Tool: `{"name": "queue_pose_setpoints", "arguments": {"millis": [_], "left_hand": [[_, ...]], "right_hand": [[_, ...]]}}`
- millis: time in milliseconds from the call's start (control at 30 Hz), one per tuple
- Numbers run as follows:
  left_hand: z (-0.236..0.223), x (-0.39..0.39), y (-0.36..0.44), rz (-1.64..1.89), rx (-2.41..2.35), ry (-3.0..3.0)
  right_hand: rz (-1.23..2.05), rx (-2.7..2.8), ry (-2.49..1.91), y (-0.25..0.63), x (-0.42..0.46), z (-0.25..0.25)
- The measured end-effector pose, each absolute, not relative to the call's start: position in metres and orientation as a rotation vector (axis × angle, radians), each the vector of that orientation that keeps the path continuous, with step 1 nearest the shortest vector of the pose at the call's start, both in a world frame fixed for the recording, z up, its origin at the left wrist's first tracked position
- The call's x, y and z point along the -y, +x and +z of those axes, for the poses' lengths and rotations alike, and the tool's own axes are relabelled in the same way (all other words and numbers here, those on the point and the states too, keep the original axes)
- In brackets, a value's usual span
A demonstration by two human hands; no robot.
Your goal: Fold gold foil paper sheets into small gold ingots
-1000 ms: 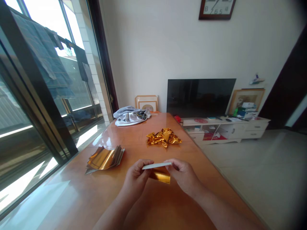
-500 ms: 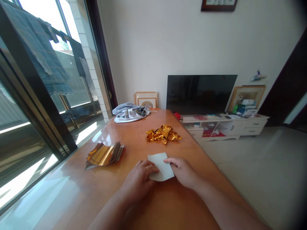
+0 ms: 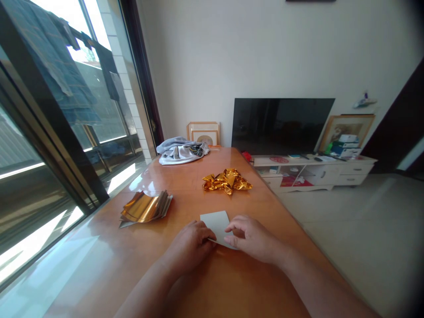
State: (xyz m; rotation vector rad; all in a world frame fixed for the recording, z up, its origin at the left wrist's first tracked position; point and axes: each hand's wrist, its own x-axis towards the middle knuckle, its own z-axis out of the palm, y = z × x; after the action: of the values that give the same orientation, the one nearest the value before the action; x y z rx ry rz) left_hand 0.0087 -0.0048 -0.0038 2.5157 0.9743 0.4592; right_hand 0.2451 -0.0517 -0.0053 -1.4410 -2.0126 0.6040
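Note:
A small pale sheet of paper point(image 3: 215, 223) lies on the table in front of me, its near edge slightly raised. My left hand point(image 3: 195, 240) pinches that near edge at the left, thumb below and fingers above. Over the sheet's right side is my right hand point(image 3: 250, 238), its thumb and index finger apart and curved, the thumb at the near right corner. Beyond the paper sits a pile of crumpled or folded gold foil pieces point(image 3: 228, 182). To the left, a stack of gold foil sheets point(image 3: 142, 207) lies fanned and bent.
The glossy wooden table point(image 3: 185, 185) ends in an edge at my right. Grey cloth point(image 3: 180, 152) is heaped at its far end before framed pictures point(image 3: 204, 134). A television point(image 3: 281, 126) stands on a white cabinet point(image 3: 351, 170). Glass sliding doors point(image 3: 112, 145) run along the left.
The right hand has loosened from the paper's right edge and shifted to its near right corner, fingers apart. The left hand has moved to the near edge, now lifted. The view has tilted slightly down.

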Motion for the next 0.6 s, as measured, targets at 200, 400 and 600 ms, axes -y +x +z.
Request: {"name": "queue_pose_setpoints", "arguments": {"millis": [200, 400, 600], "left_hand": [[-0.009, 0.001, 0.010, 0.523, -0.979, 2.503], [-0.006, 0.004, 0.011, 0.480, -0.966, 2.537], [0.000, 0.007, 0.009, 0.441, -1.091, 2.502]], "right_hand": [[0.575, 2.095, -1.486, 0.243, 0.058, -0.003], [0.511, 2.164, -1.468, 0.248, 0.053, -0.008], [0.536, 2.209, -1.436, 0.248, 0.049, -0.012]]}}
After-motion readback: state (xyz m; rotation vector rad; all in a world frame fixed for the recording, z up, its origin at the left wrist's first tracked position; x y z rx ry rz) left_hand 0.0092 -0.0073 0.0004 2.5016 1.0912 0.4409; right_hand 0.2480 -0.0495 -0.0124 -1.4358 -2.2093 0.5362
